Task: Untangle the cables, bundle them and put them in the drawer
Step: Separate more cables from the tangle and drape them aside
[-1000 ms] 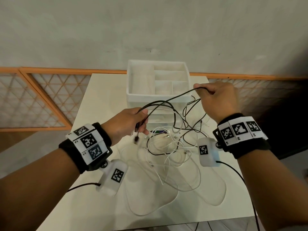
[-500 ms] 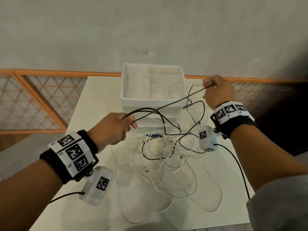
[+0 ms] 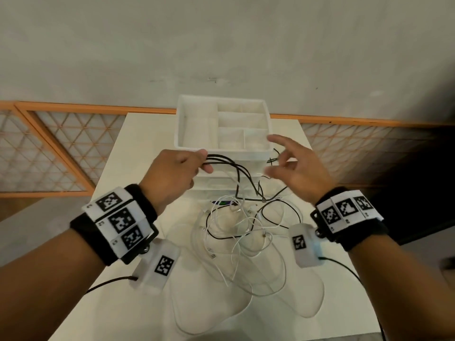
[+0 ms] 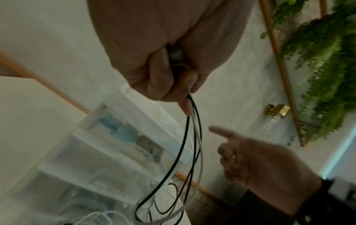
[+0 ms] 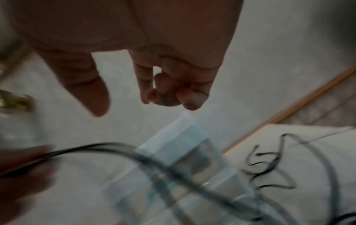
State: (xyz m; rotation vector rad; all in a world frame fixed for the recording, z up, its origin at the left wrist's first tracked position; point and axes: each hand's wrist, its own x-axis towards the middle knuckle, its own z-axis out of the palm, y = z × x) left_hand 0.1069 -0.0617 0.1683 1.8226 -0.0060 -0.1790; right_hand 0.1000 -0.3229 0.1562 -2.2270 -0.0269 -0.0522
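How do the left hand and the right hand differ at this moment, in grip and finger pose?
The left hand is curled round loops of the black cable; the right hand holds nothing. The left hand's fingers are closed in a fist, while the right hand's fingers are spread and loosely bent, beside the white drawer organizer. Both hover above the tangle of white cables and wear marker wristbands.

Orange lattice railing (image 3: 49, 153) beside hanging greenery (image 4: 323, 73).

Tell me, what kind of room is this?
Probably a room in a home or small office: a plain white table against a wall, a plastic drawer organizer, and hanging green plants by a brass fitting.
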